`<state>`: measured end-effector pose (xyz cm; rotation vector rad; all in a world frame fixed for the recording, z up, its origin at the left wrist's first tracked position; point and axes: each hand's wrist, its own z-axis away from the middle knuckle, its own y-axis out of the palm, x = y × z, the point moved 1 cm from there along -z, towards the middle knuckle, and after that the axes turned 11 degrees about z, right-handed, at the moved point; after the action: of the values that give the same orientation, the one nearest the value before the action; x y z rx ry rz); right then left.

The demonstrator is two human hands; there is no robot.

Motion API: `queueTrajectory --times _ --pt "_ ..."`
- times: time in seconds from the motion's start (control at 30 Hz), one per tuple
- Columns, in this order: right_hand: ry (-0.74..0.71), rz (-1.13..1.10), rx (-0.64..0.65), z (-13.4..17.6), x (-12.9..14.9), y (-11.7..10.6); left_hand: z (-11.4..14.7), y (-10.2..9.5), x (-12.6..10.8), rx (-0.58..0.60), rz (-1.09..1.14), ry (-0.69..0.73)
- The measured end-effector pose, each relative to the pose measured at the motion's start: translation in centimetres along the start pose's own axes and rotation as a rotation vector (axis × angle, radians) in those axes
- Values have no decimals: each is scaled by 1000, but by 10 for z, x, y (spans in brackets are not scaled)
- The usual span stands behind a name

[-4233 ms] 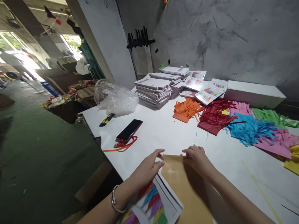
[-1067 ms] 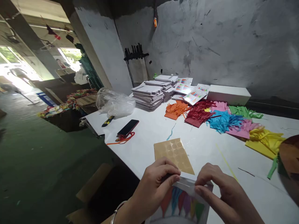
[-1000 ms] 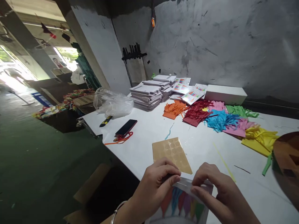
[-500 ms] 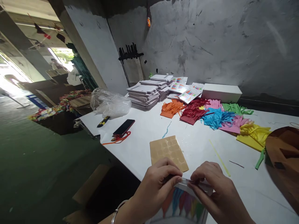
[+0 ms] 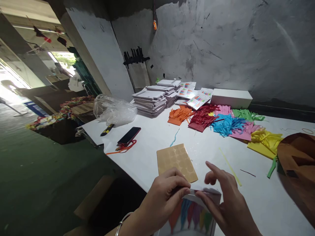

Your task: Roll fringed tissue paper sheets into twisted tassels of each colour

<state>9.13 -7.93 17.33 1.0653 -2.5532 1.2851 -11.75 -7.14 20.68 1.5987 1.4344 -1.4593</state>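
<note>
A flat white packet [image 5: 194, 219] printed with a row of coloured tassels stands tilted at the table's near edge. My left hand [image 5: 163, 200] is closed, pinching the packet's top edge between thumb and fingers. At the top edge's right side is my right hand [image 5: 227, 200], its thumb against the edge and its index finger raised and apart. Just beyond the left hand, a tan sheet of round clear stickers [image 5: 176, 160] lies on the table, partly covered by the fingers. The packet's lower part runs out of view.
Tassel bundles, including an orange one [image 5: 178, 115] and a yellow one [image 5: 264, 144], lie along the back right. Behind them are stacked white packets [image 5: 149, 101] and a white box [image 5: 231, 97]. A phone [image 5: 129, 136], a cutter [image 5: 107, 129] and a plastic bag [image 5: 114, 111] lie left.
My right fingers have lifted off the packet's top edge and spread, the index finger now pointing up. My left hand keeps its pinch. The view has shifted slightly.
</note>
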Motion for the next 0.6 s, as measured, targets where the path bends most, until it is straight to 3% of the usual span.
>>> queueTrajectory --times 0.07,0.17,0.27,0.43,0.6 --pt "-9 31 -90 4 -2 2 -1 1 1 -7 -1 -6" --pt "-201 62 -151 5 -1 3 -2 2 1 -19 4 -11" --pt "-330 7 -122 -1 3 3 -2 4 0 -6 8 0" --pt "-326 -41 -81 -5 5 2 0 5 -1 -12 31 46" --pt "-379 62 -5 3 -14 -8 3 5 1 -11 20 86"
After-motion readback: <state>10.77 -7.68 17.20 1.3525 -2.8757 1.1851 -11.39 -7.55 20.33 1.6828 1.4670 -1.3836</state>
